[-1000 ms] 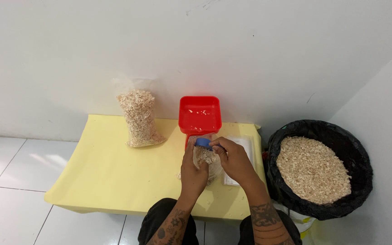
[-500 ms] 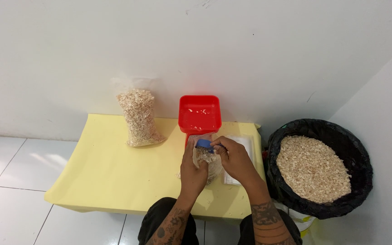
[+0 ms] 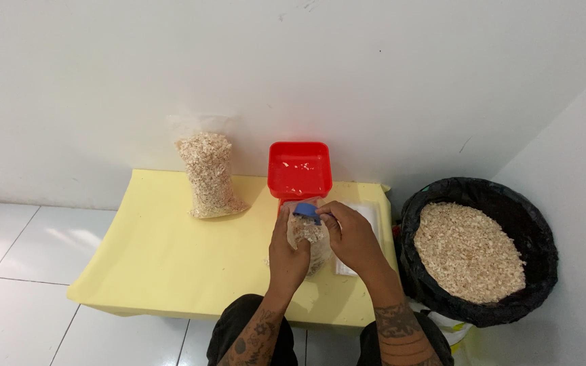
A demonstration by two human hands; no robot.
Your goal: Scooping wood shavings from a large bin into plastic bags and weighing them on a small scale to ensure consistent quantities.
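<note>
A small bag (image 3: pixel 308 237) of pale flakes sits between both hands — left hand (image 3: pixel 288 247) clasped on its side, right hand (image 3: pixel 350 234) pinching a blue scoop (image 3: pixel 306 211) at its mouth. Just beyond: red tray (image 3: pixel 300 169). Far left on the counter (image 3: pixel 164 251), a full bag (image 3: pixel 206 173).

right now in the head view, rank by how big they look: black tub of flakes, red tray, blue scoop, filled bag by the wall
1. black tub
2. filled bag and red tray: look alike, so unranked
3. blue scoop, partly hidden by the right hand
</note>
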